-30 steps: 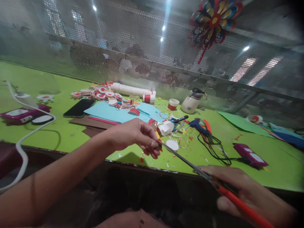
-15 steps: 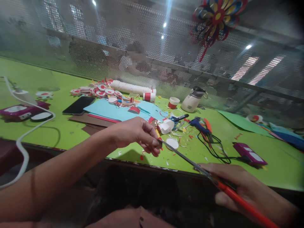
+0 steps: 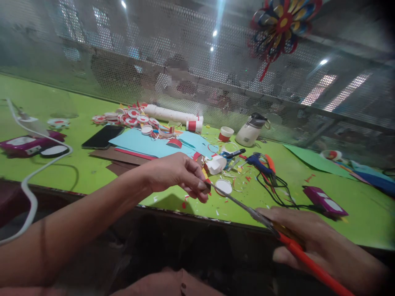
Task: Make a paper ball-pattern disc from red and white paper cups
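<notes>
My left hand [image 3: 177, 174] reaches out over the near edge of the green table [image 3: 61, 164] and pinches a small red paper piece [image 3: 207, 183] between thumb and fingers. My right hand [image 3: 321, 246], low at the right, grips long scissors [image 3: 247, 209] by their red handles. The blades point up and left, and their tips meet the red piece at my left fingertips. A small white paper disc [image 3: 223, 187] lies on the table just beyond the blades.
Light blue and brown paper sheets [image 3: 145, 146], a black phone [image 3: 103, 137], red-and-white paper rings [image 3: 129, 117], a white tube [image 3: 173, 115], a small cup [image 3: 225, 134], a white bottle [image 3: 250, 131], a glue gun with black cord [image 3: 262, 164], purple devices [image 3: 324, 200] and a white cable [image 3: 31, 181] lie about. Perforated metal screen behind.
The scissors and my right hand have shifted slightly left and up toward my left hand. My left hand keeps its pinch on the red piece.
</notes>
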Tool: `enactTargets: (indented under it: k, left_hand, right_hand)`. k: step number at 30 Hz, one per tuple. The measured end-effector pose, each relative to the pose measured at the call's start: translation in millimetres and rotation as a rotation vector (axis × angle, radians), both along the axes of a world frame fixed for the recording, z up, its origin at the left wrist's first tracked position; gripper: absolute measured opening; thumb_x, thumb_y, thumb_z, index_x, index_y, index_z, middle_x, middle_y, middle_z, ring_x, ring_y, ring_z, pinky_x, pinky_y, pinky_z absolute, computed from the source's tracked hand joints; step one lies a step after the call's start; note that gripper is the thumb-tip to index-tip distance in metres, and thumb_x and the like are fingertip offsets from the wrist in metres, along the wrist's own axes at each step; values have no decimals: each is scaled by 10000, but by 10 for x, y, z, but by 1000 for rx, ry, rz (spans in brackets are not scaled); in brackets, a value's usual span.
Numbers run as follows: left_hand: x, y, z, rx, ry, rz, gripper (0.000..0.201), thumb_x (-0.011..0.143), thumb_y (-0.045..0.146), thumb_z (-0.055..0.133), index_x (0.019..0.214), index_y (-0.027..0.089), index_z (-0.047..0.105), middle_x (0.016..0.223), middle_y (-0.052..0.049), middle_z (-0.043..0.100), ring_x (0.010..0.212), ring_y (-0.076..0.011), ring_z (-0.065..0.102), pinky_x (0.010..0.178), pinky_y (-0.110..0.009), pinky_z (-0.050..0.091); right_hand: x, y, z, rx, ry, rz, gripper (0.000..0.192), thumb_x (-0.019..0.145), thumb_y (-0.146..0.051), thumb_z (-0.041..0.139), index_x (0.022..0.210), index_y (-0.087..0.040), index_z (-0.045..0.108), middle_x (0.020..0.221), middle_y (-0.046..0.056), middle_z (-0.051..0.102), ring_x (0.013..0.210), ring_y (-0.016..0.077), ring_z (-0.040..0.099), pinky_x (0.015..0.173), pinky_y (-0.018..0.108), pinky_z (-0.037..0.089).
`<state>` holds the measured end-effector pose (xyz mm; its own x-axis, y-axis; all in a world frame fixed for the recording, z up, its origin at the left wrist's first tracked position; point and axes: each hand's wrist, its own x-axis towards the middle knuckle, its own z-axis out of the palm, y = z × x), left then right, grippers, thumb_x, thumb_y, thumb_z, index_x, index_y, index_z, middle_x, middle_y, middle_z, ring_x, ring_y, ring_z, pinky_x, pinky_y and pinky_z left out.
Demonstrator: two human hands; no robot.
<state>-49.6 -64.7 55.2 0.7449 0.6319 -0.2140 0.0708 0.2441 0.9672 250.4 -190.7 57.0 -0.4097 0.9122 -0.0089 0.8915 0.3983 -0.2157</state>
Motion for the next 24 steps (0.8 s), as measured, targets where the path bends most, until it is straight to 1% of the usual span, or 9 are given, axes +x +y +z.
enactTargets:
  k: [6, 10, 13, 16, 18, 22, 24]
  left_hand:
    - [1, 1, -17, -6, -9, -6, 136, 596, 150, 762, 677, 97, 668, 646, -80, 734, 633, -170, 698, 587, -236, 484]
    - [2, 7, -26, -4, -9, -9, 147, 592, 162, 771, 680, 99, 671, 653, -81, 733, 647, -175, 698, 587, -241, 476]
    - [2, 11, -30, 10, -7, -9, 140, 593, 168, 769, 668, 101, 671, 655, -81, 732, 659, -180, 699, 587, -243, 471]
    - [5, 8, -28, 16, -1, -12, 128, 601, 167, 762, 665, 100, 674, 655, -82, 731, 657, -176, 694, 595, -246, 469]
    - [7, 4, -21, 12, 0, -13, 121, 603, 161, 758, 667, 100, 675, 647, -80, 729, 653, -173, 693, 595, -247, 466]
    - [13, -3, -3, 6, -1, -13, 115, 603, 151, 756, 659, 97, 672, 648, -80, 729, 657, -178, 698, 589, -244, 465]
    - [16, -5, 6, 2, 0, -14, 122, 600, 149, 761, 659, 98, 668, 651, -79, 730, 657, -181, 699, 585, -244, 464]
  right_hand:
    - [-12, 2, 31, -45, 23, -4, 498, 762, -403, 686, 1243, -307, 601, 1215, 66, 654, 1032, 298, 642, 776, 355, 569]
    - [-38, 11, 30, -68, 24, -20, 486, 777, -423, 668, 1244, -306, 599, 1211, 72, 652, 1049, 302, 629, 799, 383, 559]
    - [-70, 2, 37, -73, 63, -54, 465, 778, -409, 672, 1227, -299, 617, 1149, 69, 677, 1003, 283, 647, 811, 378, 555]
    - [-90, -9, 49, -95, 92, -41, 438, 784, -380, 672, 1212, -294, 631, 1054, 60, 705, 953, 265, 663, 789, 361, 563]
    - [-79, -12, 40, -67, 74, -30, 437, 783, -382, 674, 1211, -301, 632, 1059, 61, 707, 958, 272, 664, 792, 375, 566]
    - [1, -9, -21, 36, 1, -32, 506, 759, -435, 688, 1245, -313, 609, 1180, 80, 670, 1040, 313, 638, 827, 423, 559]
    - [40, -7, -46, 72, -27, -28, 534, 747, -457, 693, 1255, -321, 601, 1211, 84, 656, 1061, 327, 630, 833, 442, 558]
